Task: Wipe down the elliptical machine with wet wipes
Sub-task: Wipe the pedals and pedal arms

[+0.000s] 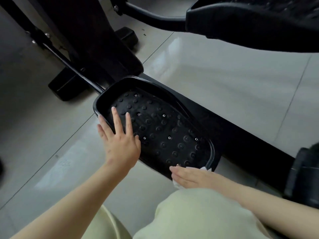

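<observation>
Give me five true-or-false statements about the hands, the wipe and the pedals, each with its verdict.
1. The left hand lies with straight, spread fingers on the studded pedal. True.
2. The right hand presses a white wipe at the pedal's near end. True.
3. The wipe lies under the left hand. False: it is under the right hand.
4. The pedal's tread is smooth. False: round studs cover it.
5. A second pedal shows at the upper right. True.
</observation>
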